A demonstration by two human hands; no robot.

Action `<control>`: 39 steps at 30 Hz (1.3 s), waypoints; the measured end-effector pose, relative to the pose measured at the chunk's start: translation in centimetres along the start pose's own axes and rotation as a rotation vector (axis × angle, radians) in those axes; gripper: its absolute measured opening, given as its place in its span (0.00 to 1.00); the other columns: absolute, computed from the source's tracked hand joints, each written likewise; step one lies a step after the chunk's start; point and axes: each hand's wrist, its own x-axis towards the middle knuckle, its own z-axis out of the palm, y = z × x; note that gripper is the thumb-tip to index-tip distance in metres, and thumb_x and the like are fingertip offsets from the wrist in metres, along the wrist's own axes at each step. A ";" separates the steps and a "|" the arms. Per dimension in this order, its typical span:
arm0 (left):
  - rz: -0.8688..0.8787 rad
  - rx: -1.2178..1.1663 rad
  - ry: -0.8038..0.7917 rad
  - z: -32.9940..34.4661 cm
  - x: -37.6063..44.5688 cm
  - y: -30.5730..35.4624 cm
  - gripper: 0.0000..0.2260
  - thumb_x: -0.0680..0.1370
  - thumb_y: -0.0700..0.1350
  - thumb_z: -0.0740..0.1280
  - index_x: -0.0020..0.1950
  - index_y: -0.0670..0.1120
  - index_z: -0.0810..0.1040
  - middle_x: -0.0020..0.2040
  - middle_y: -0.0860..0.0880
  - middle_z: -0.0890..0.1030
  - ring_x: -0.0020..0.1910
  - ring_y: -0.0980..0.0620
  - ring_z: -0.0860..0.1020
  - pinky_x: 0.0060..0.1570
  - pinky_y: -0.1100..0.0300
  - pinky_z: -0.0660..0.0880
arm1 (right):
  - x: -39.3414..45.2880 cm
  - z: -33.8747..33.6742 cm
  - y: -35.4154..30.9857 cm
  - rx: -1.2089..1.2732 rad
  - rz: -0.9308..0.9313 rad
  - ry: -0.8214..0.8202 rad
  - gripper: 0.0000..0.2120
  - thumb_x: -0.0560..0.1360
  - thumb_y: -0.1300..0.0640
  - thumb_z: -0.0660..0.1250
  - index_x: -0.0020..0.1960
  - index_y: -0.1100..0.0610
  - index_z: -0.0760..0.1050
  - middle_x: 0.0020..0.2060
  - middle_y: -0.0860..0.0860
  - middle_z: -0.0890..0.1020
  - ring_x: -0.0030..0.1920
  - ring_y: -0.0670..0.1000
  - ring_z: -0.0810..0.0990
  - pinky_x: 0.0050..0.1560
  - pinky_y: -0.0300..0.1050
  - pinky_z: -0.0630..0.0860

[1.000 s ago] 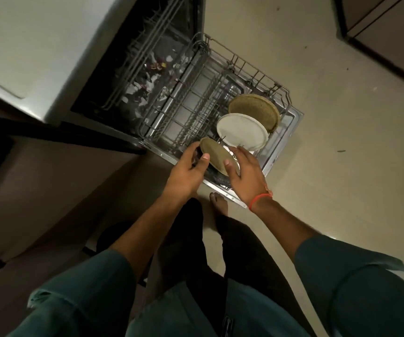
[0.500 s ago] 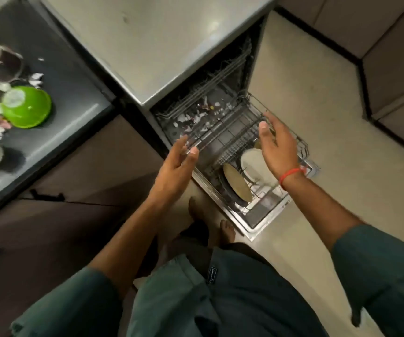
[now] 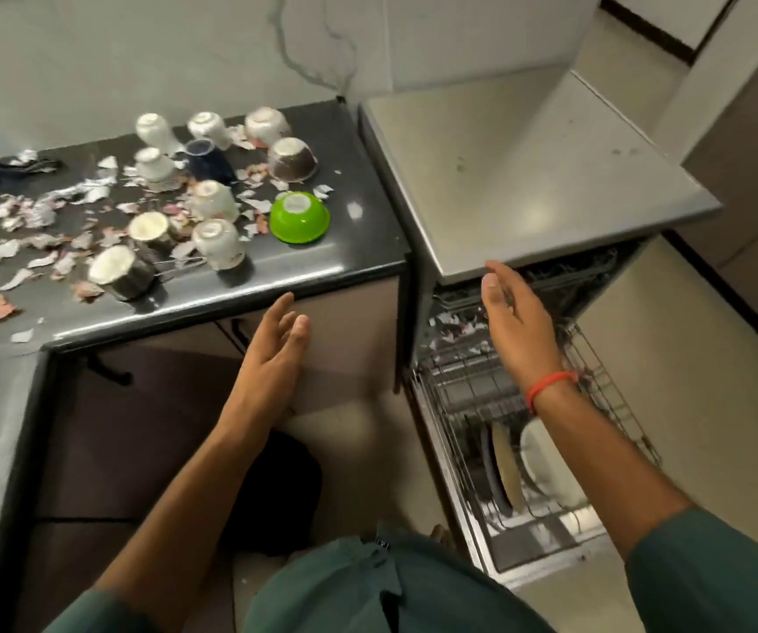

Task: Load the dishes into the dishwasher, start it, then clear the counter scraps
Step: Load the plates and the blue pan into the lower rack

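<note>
Both hands empty. Left hand (image 3: 276,344) released, fingers loosely extended, hanging below the front edge of the table (image 3: 358,249). Right hand (image 3: 511,322) released, fingers straight, held above the pulled-out lower rack (image 3: 614,404) and just under the dishwasher top (image 3: 550,175).

Location of task items:
- Plates (image 3: 536,463): standing on edge in the near end of the lower rack, close together; exact count hard to tell.
- Cups (image 3: 217,242) and small bowls: upside down on the table, grouped toward the rear and centre.
- Green bowl (image 3: 299,217): inverted, nearest the dishwasher.
- Steel cups (image 3: 121,269): lying on their sides near the front edge.
- Scraps (image 3: 30,212): torn paper-like pieces spread across the table, thickest at the left; some also visible inside the dishwasher.

Probable faults from here:
- Steel cups rolling off the front edge if knocked during a reach across them.
- Neighbouring cups toppled when one is lifted from the tight group.
- Scraps carried into the rack on wet rims or clinging inside inverted cups; loose pieces already inside likely to clog the machine if left before starting.
- Shin or foot striking the open door and extended rack, jolting the upright plates.

Surface and room: dark, glossy stone table forming a corner, with brown cabinet fronts below. Pale marbled wall behind. Dishwasher freestanding, with a matt grey top. Light tiled floor. Blue object at the far left edge, cut off by the frame.
</note>
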 end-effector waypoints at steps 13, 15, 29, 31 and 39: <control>0.071 -0.141 0.245 -21.3 2.8 0.3 0.24 0.83 0.59 0.62 0.79 0.59 0.65 0.71 0.58 0.75 0.65 0.70 0.74 0.74 0.52 0.68 | 0.4 22.8 -12.5 0.059 -0.201 -0.268 0.19 0.82 0.44 0.61 0.72 0.47 0.73 0.68 0.42 0.76 0.68 0.41 0.73 0.69 0.40 0.67; 0.073 -0.172 0.284 -23.5 2.8 -0.1 0.20 0.84 0.56 0.62 0.77 0.59 0.68 0.65 0.65 0.77 0.60 0.77 0.73 0.72 0.56 0.69 | 0.0 25.7 -13.5 0.042 -0.212 -0.341 0.21 0.81 0.42 0.61 0.72 0.46 0.72 0.70 0.41 0.75 0.70 0.41 0.71 0.72 0.43 0.67; -0.079 -0.252 0.580 -32.3 3.9 -6.2 0.25 0.80 0.62 0.63 0.77 0.66 0.65 0.77 0.56 0.69 0.70 0.64 0.70 0.75 0.53 0.67 | 1.6 39.4 -19.2 -0.080 -0.301 -0.738 0.20 0.81 0.43 0.61 0.71 0.43 0.72 0.65 0.37 0.73 0.68 0.39 0.69 0.63 0.32 0.67; -0.094 -0.234 0.617 -32.8 5.0 -6.7 0.25 0.81 0.61 0.62 0.78 0.65 0.63 0.77 0.57 0.68 0.70 0.63 0.69 0.72 0.56 0.66 | 2.9 40.9 -19.8 -0.091 -0.341 -0.781 0.18 0.81 0.44 0.61 0.70 0.42 0.73 0.66 0.37 0.74 0.67 0.39 0.70 0.64 0.35 0.68; -0.164 -0.111 0.740 -34.0 12.8 -9.6 0.24 0.84 0.57 0.63 0.79 0.63 0.63 0.78 0.53 0.68 0.74 0.61 0.66 0.76 0.51 0.64 | 10.6 47.3 -21.6 -0.237 -0.511 -0.988 0.19 0.81 0.41 0.61 0.70 0.42 0.72 0.64 0.38 0.75 0.67 0.39 0.70 0.67 0.42 0.67</control>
